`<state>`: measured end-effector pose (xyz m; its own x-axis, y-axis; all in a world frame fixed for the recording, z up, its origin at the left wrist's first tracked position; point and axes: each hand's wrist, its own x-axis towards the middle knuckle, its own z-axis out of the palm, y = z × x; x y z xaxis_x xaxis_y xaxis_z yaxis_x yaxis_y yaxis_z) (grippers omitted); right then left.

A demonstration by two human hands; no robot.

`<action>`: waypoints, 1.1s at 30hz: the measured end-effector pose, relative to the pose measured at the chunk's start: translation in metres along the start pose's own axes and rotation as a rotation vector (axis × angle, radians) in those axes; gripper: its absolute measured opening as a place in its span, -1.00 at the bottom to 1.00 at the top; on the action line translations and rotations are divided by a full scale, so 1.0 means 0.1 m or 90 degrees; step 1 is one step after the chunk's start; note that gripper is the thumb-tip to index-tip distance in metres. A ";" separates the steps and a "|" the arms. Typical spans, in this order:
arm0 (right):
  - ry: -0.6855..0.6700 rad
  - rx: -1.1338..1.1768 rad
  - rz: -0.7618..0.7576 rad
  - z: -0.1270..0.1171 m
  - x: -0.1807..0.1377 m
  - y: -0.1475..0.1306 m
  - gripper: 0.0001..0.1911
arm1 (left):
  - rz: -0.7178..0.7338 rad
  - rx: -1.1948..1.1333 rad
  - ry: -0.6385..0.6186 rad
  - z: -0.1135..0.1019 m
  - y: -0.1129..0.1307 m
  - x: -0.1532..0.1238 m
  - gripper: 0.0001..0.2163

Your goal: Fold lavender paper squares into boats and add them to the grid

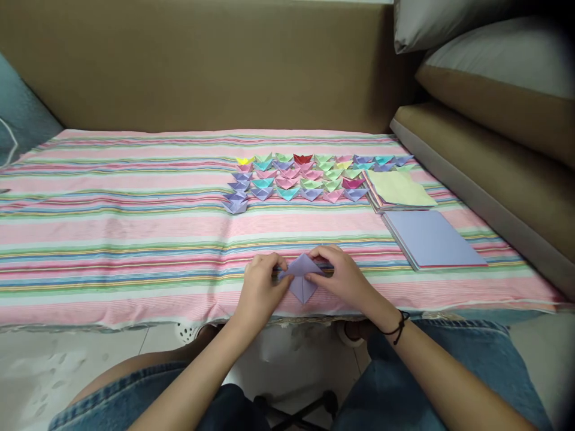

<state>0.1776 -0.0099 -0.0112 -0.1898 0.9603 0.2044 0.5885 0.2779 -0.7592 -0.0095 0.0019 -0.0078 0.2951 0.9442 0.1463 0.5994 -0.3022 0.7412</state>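
Between my two hands is a folded piece of purple origami paper (pixel 302 289), diamond-shaped with a crease down its middle. My left hand (pixel 265 281) pinches its left corner between thumb and fingers. On the opposite corner, my right hand (pixel 339 272) has a similar pinch, thumb in front and fingers behind. The paper is held just above the near edge of the striped cloth (pixel 112 263). Beyond it stand rows of small folded paper boats (pixel 287 181) in purple, pink, green, blue, yellow and red.
To the right lie a stack of square paper with a pale yellow sheet on top (pixel 402 188) and a purple-topped stack (pixel 433 238). Brown cushions (pixel 498 167) are piled along the right side. A brown backrest (pixel 202 66) rises behind the cloth.
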 end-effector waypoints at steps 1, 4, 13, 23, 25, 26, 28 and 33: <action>-0.005 0.026 0.012 -0.01 0.00 -0.02 -0.81 | -0.011 -0.037 -0.012 0.00 0.01 0.01 -0.90; -0.014 0.123 0.042 -0.03 -0.01 -0.08 -0.79 | -0.046 -0.189 -0.048 0.00 0.05 0.03 -0.84; 0.004 0.310 0.120 -0.02 -0.03 -0.16 -0.63 | -0.159 -0.486 -0.030 0.05 0.18 0.04 -0.57; 0.022 0.442 0.198 0.04 -0.01 -0.19 -0.54 | -0.178 -0.536 -0.003 0.04 0.18 0.04 -0.51; 0.026 0.460 0.215 0.03 0.00 -0.20 -0.52 | -0.188 -0.541 0.002 0.03 0.19 0.04 -0.51; 0.030 0.468 0.224 0.02 0.00 -0.20 -0.51 | -0.193 -0.541 0.004 0.03 0.20 0.05 -0.51; 0.036 0.477 0.243 0.01 0.01 -0.20 -0.49 | -0.197 -0.543 0.007 0.02 0.21 0.05 -0.52; 0.052 0.460 0.285 -0.05 0.01 -0.18 -0.46 | -0.209 -0.521 0.018 0.01 0.20 0.06 -0.51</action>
<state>0.1703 -0.0140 0.0060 0.0152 0.9823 -0.1865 -0.0561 -0.1854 -0.9811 0.0046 0.0013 0.0075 0.1765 0.9731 -0.1478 -0.0733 0.1627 0.9839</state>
